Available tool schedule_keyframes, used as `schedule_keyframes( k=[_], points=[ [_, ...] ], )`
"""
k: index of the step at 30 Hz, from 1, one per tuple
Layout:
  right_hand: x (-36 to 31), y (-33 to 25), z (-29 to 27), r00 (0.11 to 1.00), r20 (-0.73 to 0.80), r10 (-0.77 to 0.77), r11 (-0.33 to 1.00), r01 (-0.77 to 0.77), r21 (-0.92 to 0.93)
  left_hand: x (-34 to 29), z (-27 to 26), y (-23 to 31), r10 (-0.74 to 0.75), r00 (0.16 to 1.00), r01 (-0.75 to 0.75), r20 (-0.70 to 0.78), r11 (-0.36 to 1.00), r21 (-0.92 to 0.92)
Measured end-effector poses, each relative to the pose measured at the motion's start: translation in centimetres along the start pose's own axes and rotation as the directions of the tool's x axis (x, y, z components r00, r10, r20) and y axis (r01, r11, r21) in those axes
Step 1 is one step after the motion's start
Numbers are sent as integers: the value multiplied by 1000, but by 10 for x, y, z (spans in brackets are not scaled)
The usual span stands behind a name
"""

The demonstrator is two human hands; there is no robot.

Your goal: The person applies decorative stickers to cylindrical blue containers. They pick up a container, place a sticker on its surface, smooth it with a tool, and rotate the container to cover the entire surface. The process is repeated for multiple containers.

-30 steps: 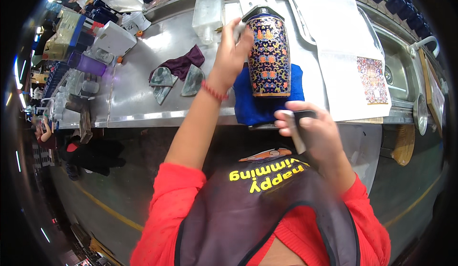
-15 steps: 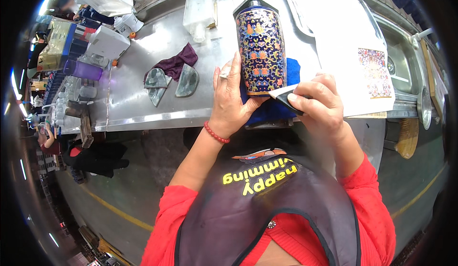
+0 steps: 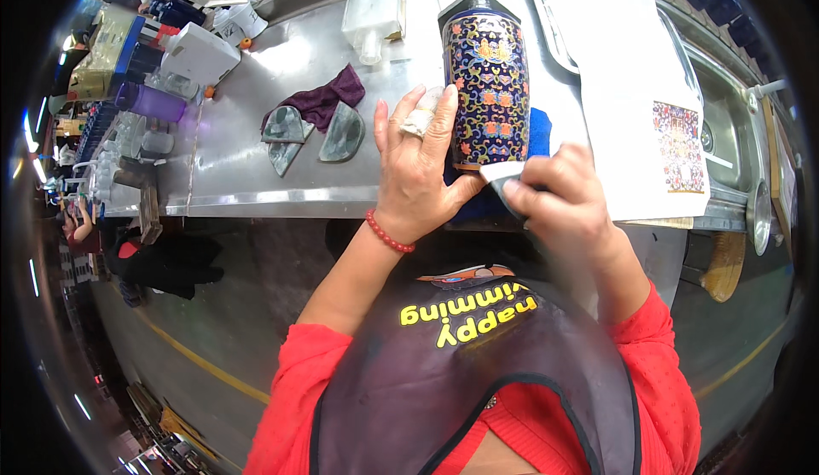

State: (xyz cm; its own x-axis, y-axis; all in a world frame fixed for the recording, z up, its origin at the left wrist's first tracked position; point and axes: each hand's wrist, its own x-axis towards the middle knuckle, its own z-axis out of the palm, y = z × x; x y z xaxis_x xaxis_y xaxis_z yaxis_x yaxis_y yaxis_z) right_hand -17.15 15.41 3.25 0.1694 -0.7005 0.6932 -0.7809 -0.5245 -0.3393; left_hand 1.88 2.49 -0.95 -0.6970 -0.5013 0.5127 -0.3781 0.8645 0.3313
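Nearest are the person's red sleeves [image 3: 320, 351] and dark apron [image 3: 478, 373], printed in yellow. A red bead bracelet [image 3: 391, 233] circles the left wrist. The right hand [image 3: 563, 189], slightly blurred, is closed on a scraper [image 3: 503, 185] — pale at the tip, dark toward the grip. That tip is at the near end of a patterned vase [image 3: 488, 91]; whether it touches, I cannot tell. The left hand [image 3: 422, 172] is open, fingers spread along the vase's left side, thumb by its base, a white wrap [image 3: 418, 121] on one finger.

The vase, dark blue with orange and yellow flowers, is on the steel counter [image 3: 239, 172], base toward the person and neck away. A blue cloth [image 3: 539, 134] shows beside and below its lower part. To its right lies a white sheet [image 3: 618, 74] with a patterned panel, and past that a sink [image 3: 725, 138]. To the left are grey-green pieces [image 3: 343, 136] — beside a purple cloth [image 3: 333, 101]. Farther back sits a clear bottle [image 3: 373, 14].
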Motion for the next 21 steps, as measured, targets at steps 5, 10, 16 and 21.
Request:
schedule_keyframes(
  k=[5,10,16,21],
  points=[
    [3,-1,0,999,-42,-2,1000,1,-20,3,6,-5,-112,990,124,80,979,-161],
    [4,-2,2,999,-6,-39,988,40,151,0,-3,-4,-21,1000,21,2,998,53],
    [3,1,3,997,15,-77,976,73,204,11,0,-4,-138,987,142,88,989,-39],
    [0,3,2,997,71,-18,987,6,161,11,-8,-3,37,999,-33,-35,993,116]
  ],
)
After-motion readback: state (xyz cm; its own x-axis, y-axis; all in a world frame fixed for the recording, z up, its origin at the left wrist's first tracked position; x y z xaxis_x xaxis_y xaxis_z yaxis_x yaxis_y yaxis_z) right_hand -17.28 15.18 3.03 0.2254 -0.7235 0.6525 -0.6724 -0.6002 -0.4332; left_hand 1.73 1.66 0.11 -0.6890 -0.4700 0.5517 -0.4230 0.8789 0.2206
